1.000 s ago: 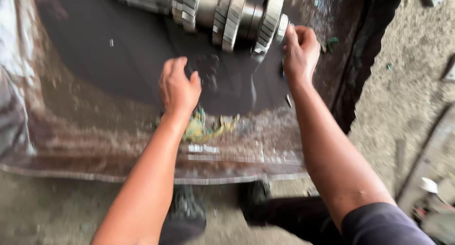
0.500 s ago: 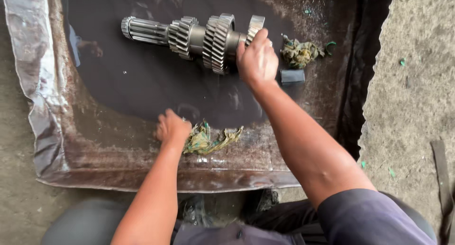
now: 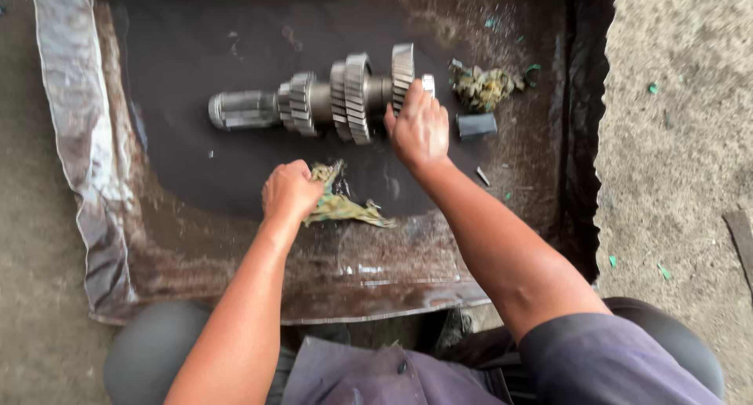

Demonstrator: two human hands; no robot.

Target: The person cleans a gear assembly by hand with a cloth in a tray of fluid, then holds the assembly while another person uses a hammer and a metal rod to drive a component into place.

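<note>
A wide, rusty metal tray [image 3: 235, 279] with raised, crumpled edges is filled with dark oil; open room is left along its left side. A geared shaft [image 3: 321, 99] lies across the far middle. Its right end is gripped by the right hand [image 3: 420, 127]. A dirty rag [image 3: 341, 205] is clenched in the left hand [image 3: 290, 189], nearer the body. Another rag wad [image 3: 482, 87] and a small dark block [image 3: 476, 126] lie just right of the shaft.

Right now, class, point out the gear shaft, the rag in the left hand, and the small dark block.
gear shaft [image 3: 314, 101], head view, on the barrel between two gears.
rag [image 3: 345, 209], head view, on the greenish cloth trailing from the fist.
small dark block [image 3: 477, 126], head view, on its top face.
</note>
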